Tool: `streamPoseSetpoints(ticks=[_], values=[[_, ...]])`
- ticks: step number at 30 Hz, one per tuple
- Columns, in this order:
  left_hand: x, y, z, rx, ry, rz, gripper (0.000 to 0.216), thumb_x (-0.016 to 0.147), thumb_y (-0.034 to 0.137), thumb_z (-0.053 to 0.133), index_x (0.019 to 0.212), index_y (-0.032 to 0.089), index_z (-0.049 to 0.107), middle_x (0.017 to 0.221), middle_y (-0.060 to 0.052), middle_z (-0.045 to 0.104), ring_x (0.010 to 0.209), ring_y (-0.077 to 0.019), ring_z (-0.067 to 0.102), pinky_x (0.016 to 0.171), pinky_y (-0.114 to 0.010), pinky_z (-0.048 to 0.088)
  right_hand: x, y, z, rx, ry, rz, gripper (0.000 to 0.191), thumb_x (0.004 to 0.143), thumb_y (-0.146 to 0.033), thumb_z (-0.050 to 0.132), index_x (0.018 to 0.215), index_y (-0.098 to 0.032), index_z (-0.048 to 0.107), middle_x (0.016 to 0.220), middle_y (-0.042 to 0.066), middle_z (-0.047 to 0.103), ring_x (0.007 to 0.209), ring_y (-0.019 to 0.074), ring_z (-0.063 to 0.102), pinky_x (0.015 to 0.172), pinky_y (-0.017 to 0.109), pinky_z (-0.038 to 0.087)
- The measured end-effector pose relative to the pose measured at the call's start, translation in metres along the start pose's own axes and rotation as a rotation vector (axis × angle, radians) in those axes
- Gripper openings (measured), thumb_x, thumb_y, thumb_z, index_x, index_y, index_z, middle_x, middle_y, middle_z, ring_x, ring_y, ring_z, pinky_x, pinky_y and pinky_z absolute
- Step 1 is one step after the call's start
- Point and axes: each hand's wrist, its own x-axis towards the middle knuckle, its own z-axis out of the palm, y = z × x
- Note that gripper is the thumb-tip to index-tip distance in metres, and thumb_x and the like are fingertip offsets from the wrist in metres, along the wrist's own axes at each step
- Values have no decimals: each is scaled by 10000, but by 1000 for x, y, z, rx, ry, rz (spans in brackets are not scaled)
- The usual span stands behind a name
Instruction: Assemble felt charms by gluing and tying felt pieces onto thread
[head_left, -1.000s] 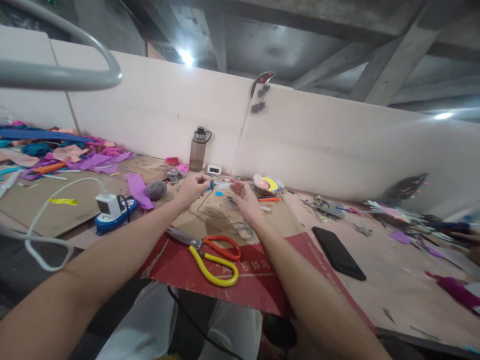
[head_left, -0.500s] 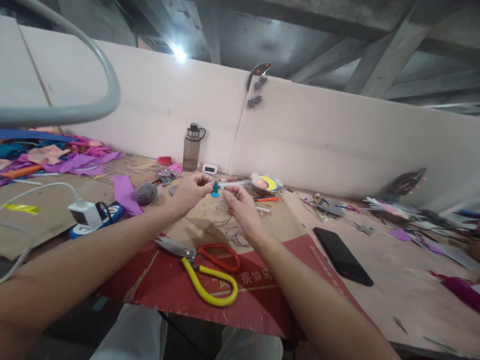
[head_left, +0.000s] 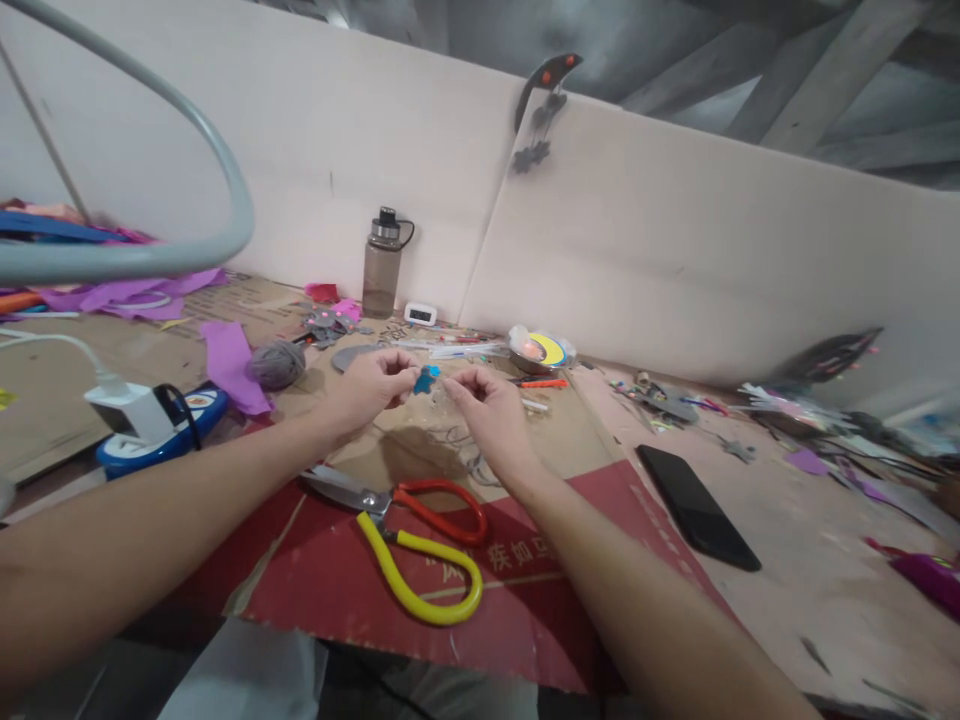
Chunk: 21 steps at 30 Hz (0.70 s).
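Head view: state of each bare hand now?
Left hand: closed, pinching a small blue lobed piece.
Right hand: looks pinched beside it; whether holding anything cannot be told.

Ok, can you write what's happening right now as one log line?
left hand: pinching small blue piece | right hand: close beside it, hold unclear | scissors: on red cardboard | phone: right of cardboard

Soft, fairly even light washes the pale wall, a lamp glares at the top edge beside dim beams, a blurry shadow darkens the cardboard, the small blue piece lacks fine detail, and wide-angle distortion stretches the smeary right-hand clutter.
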Motion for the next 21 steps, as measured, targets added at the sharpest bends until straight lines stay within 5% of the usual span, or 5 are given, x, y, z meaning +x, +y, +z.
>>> streamPoseSetpoints(ticks=[6,10,16,21], values=[[-3,0,-1,-66,-42,-24,162,724,278,679,724,156,573,500,42,509,421,-53,399,423,-182,267,0,-2,-1,-11,-10,10,186,763,-336,606,663,-182,576,569,-42,477,554,105,387,548,252,312],[1,0,-4,31,85,1,163,749,292,652,718,145,587,503,15,558,415,-61,429,421,-186,312,0,2,0,-66,-42,-37,212,809,-348,555,703,-172,607,631,-25,533,608,113,441,601,250,352],[9,-2,-13,19,217,75,163,751,294,652,759,141,597,634,-1,606,517,-81,572,415,-177,334,-9,6,11,-158,-252,-142,195,844,-315,541,774,-180,663,722,-6,636,686,125,534,669,246,398],[11,-5,-16,-83,205,21,198,740,317,671,779,151,570,664,23,571,524,-86,608,387,-171,299,-2,6,2,-324,-404,-145,294,896,-342,473,801,-183,702,799,20,705,758,148,607,710,252,417]])
